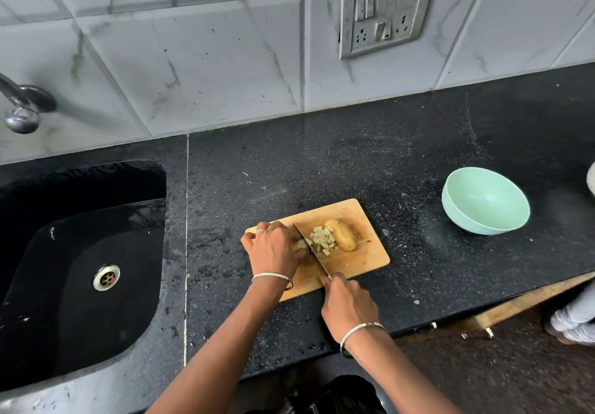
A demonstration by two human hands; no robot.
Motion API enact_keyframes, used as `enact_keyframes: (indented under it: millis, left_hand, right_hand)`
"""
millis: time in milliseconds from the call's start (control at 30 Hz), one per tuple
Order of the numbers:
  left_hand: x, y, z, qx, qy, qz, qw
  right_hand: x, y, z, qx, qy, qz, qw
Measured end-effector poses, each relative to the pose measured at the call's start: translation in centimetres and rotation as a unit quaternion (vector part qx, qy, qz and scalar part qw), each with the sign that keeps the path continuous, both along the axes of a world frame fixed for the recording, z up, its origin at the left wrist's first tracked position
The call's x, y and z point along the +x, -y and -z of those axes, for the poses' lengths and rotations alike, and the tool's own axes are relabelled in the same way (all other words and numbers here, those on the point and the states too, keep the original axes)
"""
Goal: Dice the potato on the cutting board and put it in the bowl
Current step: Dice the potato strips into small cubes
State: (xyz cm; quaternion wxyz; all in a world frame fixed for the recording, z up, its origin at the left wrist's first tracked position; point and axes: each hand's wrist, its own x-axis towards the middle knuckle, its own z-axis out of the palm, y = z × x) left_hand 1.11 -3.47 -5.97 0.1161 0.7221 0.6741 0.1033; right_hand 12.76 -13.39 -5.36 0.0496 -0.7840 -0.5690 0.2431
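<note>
A wooden cutting board lies on the black counter. On it sits an uncut potato half, skin up, with a pile of pale diced pieces to its left. My left hand holds down a strip of potato at the board's left end, fingers curled over it. My right hand grips the handle of a knife, whose blade stands across the board right beside my left fingers. A pale green bowl stands to the right of the board, with nothing in it.
A black sink with a metal drain lies to the left, a tap above it. The tiled wall behind carries a switch and socket plate. The counter's front edge runs just below my right wrist. Someone's foot shows at the far right.
</note>
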Motion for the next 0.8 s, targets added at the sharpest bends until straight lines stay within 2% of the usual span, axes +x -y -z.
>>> enact_keyframes:
  millis: [233,333,467,800]
  left_hand:
    - [-0.1,0.2,0.0,0.001,0.006,-0.002,1.000]
    - [-0.4,0.3,0.1,0.001,0.008,0.004,1.000]
    - [-0.7,0.5,0.0,0.001,0.014,0.009,1.000]
    - [-0.5,0.3,-0.1,-0.003,0.012,0.011,1.000]
  right_hand:
    - [2.0,2.1,-0.7,-0.017,-0.039,0.018,0.999]
    - [2.4,2.4,-0.9,0.007,-0.052,0.014,0.999]
    - [1.4,1.7,-1.0,0.034,-0.046,0.002,0.998]
    - [0.4,1.3,-0.6,0.029,-0.033,-0.003,0.999]
